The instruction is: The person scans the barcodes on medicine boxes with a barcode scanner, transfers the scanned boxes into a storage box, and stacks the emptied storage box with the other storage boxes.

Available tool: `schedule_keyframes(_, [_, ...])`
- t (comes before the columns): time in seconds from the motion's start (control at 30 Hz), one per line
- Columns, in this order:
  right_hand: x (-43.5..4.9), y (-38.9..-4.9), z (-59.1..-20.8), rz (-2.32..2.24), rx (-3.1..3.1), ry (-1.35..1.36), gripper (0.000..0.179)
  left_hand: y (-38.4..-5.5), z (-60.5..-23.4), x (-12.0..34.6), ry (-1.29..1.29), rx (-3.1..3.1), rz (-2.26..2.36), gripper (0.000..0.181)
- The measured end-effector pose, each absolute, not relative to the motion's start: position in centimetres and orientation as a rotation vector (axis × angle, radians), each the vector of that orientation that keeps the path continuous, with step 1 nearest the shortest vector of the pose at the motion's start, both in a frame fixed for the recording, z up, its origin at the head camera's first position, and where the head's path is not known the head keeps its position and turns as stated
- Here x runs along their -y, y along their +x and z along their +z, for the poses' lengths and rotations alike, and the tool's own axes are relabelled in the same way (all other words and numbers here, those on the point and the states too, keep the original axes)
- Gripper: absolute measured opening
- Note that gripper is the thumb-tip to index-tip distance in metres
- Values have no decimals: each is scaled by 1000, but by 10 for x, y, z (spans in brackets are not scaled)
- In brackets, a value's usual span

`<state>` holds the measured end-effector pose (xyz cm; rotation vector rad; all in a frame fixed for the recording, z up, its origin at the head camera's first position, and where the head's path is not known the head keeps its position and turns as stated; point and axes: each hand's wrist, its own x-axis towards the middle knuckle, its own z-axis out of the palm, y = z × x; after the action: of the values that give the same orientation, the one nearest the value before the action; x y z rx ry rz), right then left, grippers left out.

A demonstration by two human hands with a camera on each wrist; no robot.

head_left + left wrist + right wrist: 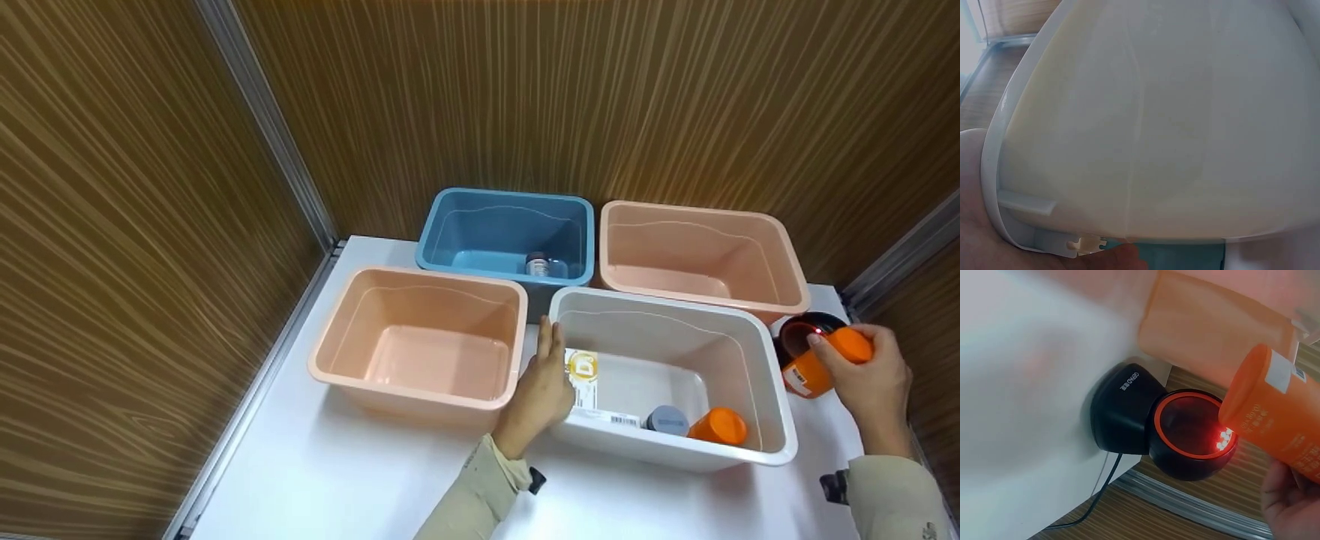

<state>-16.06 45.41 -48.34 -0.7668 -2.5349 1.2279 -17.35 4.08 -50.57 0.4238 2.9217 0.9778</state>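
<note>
My right hand (874, 382) grips an orange bottle (810, 373), tilted, with a white label on its side. The bottle is held close before a black barcode scanner (1190, 427), whose round window has an orange ring and glowing red lights. Straight fingers of my left hand (536, 394) lie against the near left corner of a white bin (769, 405); its outer wall fills most of the left wrist view. Inside that bin are a white box (582, 375) with a yellow emblem, a grey-lidded container (667, 420) and another orange bottle (718, 426).
A pink bin (427, 401) stands left of the white one. Behind are a blue bin (506, 196) holding a small dark-capped bottle (537, 264), and a second pink bin (697, 214). Wood-grain panels (487, 97) enclose the white table (300, 480). The scanner's cable (1095, 500) trails past the table edge.
</note>
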Motion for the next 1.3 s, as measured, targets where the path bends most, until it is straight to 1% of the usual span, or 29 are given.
schedule_keyframes(0.1, [-454, -161, -483, 1211, 2435, -797, 60, -174, -506, -41, 430, -2926, 998, 78])
schedule_keyframes(0.17, [-455, -162, -483, 1253, 2353, -797, 48, -174, -506, -40, 427, -2923, 1009, 79])
schedule_keyframes(0.2, [-456, -162, -483, 1286, 2317, -791, 44, -174, -506, -40, 426, -2924, 1013, 80])
schedule_keyframes(0.27, [-458, -163, -483, 1363, 2270, -778, 44, -173, -506, -40, 428, -2932, 1007, 80])
schedule_keyframes(0.37, [-462, -163, -483, 1474, 2235, -758, 52, -173, -507, -41, 426, -2945, 993, 79])
schedule_keyframes(0.43, [-463, -162, -483, 1507, 2227, -753, 53, -173, -508, -41, 420, -2941, 995, 78])
schedule_keyframes(0.57, [-465, -160, -482, 1587, 2154, -718, 45, -172, -507, -42, 396, -2910, 1012, 78])
schedule_keyframes(0.7, [-465, -158, -481, 1638, 2172, -627, 36, -173, -507, -41, 397, -2904, 1012, 77])
schedule_keyframes(0.9, [-469, -153, -481, 1784, 2270, -493, 44, -173, -506, -41, 399, -2896, 1012, 77])
schedule_keyframes(1.03, [-471, -152, -481, 1677, 2436, -478, 52, -173, -506, -40, 414, -2901, 1015, 77])
schedule_keyframes(1.17, [-470, -154, -482, 1530, 2529, -496, 62, -173, -506, -40, 429, -2908, 1036, 77])
schedule_keyframes(1.3, [-467, -157, -482, 1488, 2481, -600, 69, -173, -506, -39, 442, -2912, 1034, 77])
